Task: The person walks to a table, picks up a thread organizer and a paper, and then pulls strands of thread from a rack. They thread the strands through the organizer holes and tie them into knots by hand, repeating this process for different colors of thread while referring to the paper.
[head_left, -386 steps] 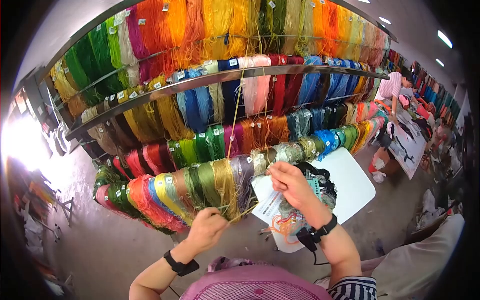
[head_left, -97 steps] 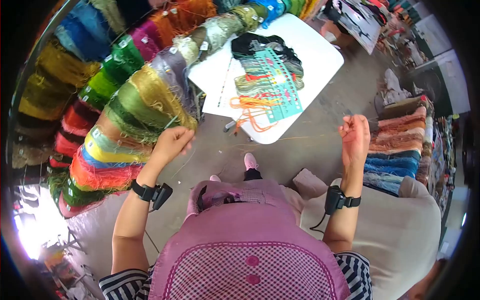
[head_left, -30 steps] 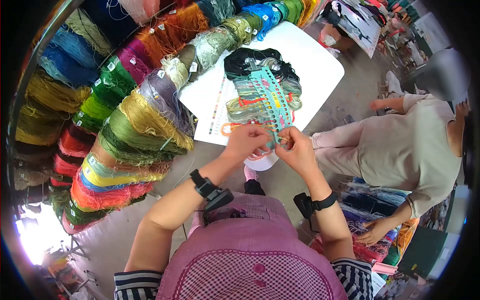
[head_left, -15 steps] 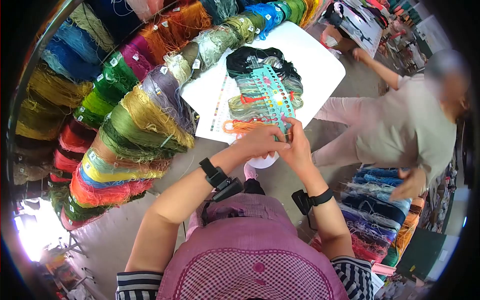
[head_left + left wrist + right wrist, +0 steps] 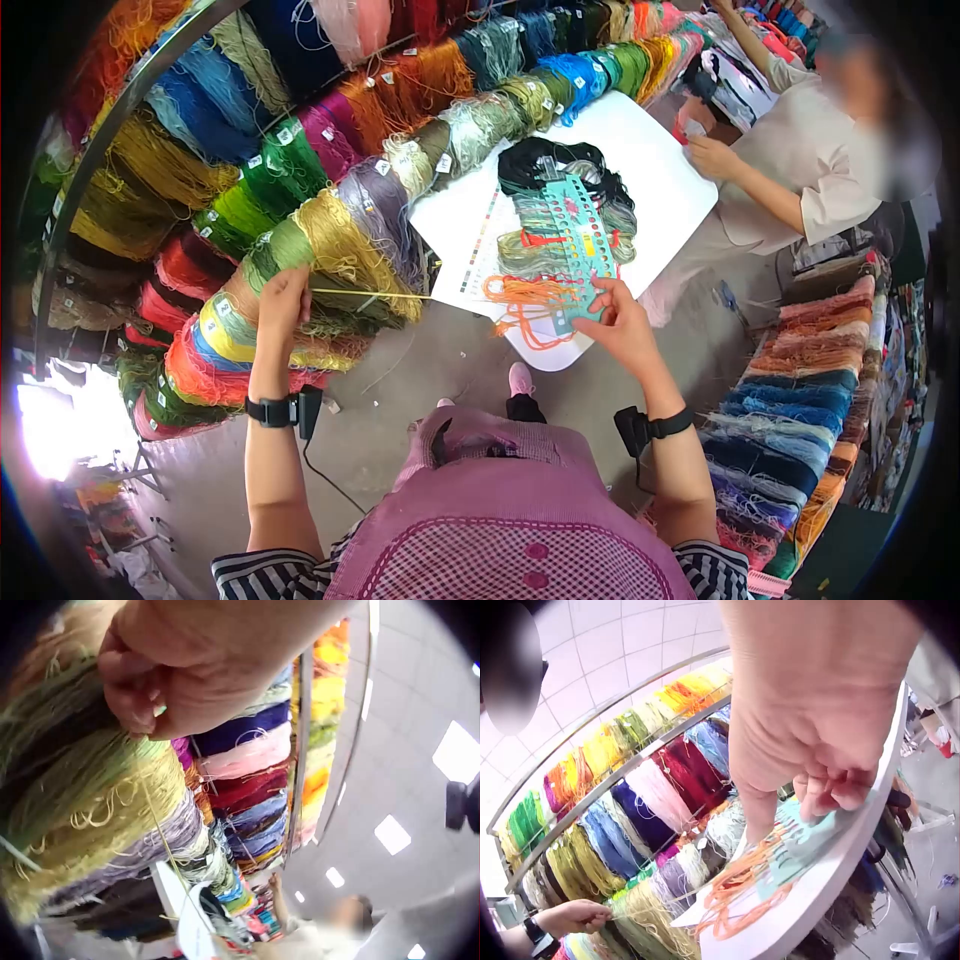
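In the head view my left hand is raised to the left, in front of the hanging skeins. It pinches a thin yellow thread, which runs taut rightward towards the white table. My right hand grips the lower end of a teal thread card with rows of holes, thumb and fingers at its opposite edges. Black, grey-green and orange thread bundles hang from the card's holes and lie on the table. From the left wrist view, the thread descends from the curled fingertips.
The white table carries a printed colour sheet. Racks of labelled skeins stand close along the left and back. Another person leans in at the table's right. More skeins hang at the right.
Half a second ago both hands met at the card's lower end. Since then my left hand has swung far left, drawing the yellow thread out. The other person has moved towards the table's far side.
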The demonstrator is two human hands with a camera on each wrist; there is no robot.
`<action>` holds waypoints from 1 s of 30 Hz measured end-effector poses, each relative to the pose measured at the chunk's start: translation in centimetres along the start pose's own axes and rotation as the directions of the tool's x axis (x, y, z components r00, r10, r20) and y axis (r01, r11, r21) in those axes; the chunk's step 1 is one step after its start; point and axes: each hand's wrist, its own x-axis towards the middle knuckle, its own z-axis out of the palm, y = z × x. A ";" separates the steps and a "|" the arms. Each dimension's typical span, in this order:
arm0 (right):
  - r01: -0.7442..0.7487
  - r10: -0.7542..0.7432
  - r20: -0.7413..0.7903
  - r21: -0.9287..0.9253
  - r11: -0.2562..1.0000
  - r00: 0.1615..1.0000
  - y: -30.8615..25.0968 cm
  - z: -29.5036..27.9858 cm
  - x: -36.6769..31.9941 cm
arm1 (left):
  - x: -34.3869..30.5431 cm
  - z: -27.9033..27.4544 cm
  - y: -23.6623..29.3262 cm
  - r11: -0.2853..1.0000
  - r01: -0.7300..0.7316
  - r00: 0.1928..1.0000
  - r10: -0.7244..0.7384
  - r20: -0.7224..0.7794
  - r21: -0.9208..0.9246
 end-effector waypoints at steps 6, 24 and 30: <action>0.133 -0.228 -0.248 -0.349 0.928 0.941 -0.6 0.3 3.2 | -3.6 5.0 3.0 0.558 -0.250 0.834 0.539 -0.116 0.791; -0.271 0.240 0.130 0.541 0.796 0.962 -0.4 -2.1 6.4 | 7.2 21.9 -0.8 0.917 -0.391 0.911 0.373 0.178 0.076; -0.211 0.161 0.138 0.714 0.668 0.977 -0.6 -4.4 6.7 | 2.0 20.4 1.1 0.917 -0.213 0.968 0.246 0.058 -0.336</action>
